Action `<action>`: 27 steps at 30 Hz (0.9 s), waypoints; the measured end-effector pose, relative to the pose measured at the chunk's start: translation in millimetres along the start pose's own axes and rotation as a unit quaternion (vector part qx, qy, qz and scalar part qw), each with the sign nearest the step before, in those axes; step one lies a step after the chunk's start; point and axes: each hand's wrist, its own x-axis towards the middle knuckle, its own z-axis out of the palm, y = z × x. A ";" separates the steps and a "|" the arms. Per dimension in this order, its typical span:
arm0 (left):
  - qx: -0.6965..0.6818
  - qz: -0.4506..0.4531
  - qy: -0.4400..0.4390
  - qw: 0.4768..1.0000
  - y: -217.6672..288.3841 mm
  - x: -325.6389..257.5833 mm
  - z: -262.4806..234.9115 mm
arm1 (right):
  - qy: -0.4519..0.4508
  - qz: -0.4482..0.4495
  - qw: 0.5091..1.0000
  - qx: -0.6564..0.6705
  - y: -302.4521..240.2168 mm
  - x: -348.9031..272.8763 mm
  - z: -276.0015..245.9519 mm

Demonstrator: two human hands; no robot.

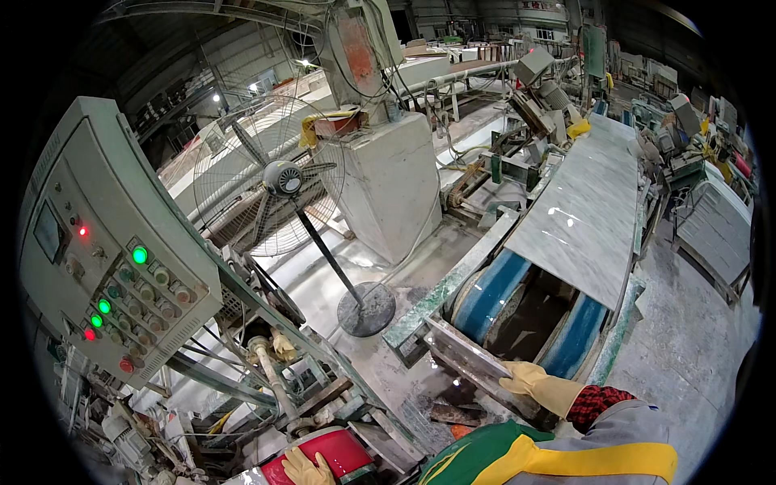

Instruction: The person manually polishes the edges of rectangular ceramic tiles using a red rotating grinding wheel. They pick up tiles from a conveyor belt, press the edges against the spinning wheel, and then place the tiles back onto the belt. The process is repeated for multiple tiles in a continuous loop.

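Observation:
My right hand [543, 386], in a cream work glove with a red-and-black checked cuff, reaches across to the near end of a conveyor. Its stretched fingers lie over the metal end bar [469, 347]. At the lower edge my left hand [307, 469], in a similar glove, rests flat with fingers apart on a red roller or belt [343, 446]; its arm is out of view. A grey-veined stone slab [578, 210], pale and glossy, lies along the conveyor. Two blue belts [489, 295] show at its near end, with a dark gap between them.
A control cabinet [121, 242] with lit buttons stands at left. Behind it are a caged floor fan [283, 178] and a white pillar block [388, 186]. A loose glove [283, 346] lies on the machinery. A ribbed grey panel [711, 230] leans at right; the floor looks wet.

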 end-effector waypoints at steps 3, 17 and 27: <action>0.002 0.008 0.043 0.999 -18.9 -2.5 27.3 | -0.014 0.013 1.000 0.001 -0.8 3.9 0.0; -0.034 -0.155 -0.045 0.986 -6.0 14.4 31.0 | 0.020 -0.018 0.999 0.025 -4.0 4.0 2.1; -0.034 -0.120 -0.031 0.992 2.1 -2.1 33.7 | 0.004 -0.026 0.999 0.036 -5.1 1.7 -0.8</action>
